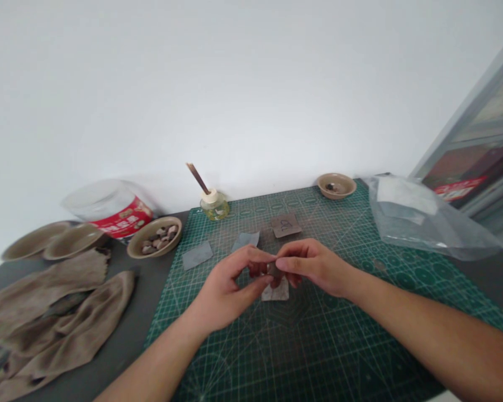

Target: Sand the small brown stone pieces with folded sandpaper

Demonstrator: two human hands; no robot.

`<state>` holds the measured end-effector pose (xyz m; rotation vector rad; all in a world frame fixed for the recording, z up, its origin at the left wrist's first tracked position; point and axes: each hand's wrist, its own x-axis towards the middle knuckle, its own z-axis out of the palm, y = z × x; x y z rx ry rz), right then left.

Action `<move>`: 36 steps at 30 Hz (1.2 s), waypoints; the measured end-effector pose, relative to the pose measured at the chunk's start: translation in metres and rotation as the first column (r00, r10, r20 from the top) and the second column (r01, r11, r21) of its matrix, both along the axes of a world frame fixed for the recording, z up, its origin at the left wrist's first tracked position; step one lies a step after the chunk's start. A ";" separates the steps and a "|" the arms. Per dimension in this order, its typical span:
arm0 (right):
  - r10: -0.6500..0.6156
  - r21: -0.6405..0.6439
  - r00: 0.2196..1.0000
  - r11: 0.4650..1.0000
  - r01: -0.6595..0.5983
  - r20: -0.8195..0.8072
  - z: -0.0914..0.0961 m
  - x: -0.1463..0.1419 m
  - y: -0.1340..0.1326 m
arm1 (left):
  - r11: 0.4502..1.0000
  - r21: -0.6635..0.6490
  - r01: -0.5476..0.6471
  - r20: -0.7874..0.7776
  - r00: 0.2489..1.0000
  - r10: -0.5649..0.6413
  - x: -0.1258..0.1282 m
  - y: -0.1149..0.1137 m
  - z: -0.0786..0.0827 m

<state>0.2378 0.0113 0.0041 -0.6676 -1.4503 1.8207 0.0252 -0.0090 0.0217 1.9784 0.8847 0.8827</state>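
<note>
My left hand (228, 287) and my right hand (314, 265) meet over the middle of the green cutting mat (318, 346). Both pinch a small dark object (273, 270) between their fingertips; its shape is mostly hidden by the fingers. A pale square of sandpaper (279, 291) lies on the mat right under the hands. Two grey sandpaper pieces (197, 255) (245, 240) and a brown piece (285, 225) lie a little farther back.
A bowl of small nuts or stones (154, 237) sits left of the mat, beside empty bowls (50, 240) and a red-labelled plastic tub (111, 209). Brown cloths (54, 312) lie at the left. A small glass bottle with a stick (213, 205), another bowl (336, 185) and a clear plastic bag (419, 218) stand at the back.
</note>
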 end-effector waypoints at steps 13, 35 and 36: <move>-0.404 0.790 0.754 0.564 -0.239 0.517 -0.013 0.003 0.010 | 0.988 0.100 -0.117 -0.238 0.962 0.138 -0.003 0.010 -0.006; -0.392 0.720 0.663 0.608 -0.334 0.638 -0.013 0.008 0.008 | 0.938 0.120 -0.326 -0.156 0.927 0.342 -0.009 0.020 -0.010; -0.389 0.712 0.655 0.614 -0.340 0.648 -0.014 0.008 0.008 | 0.939 0.116 -0.324 -0.163 0.926 0.339 -0.009 0.021 -0.010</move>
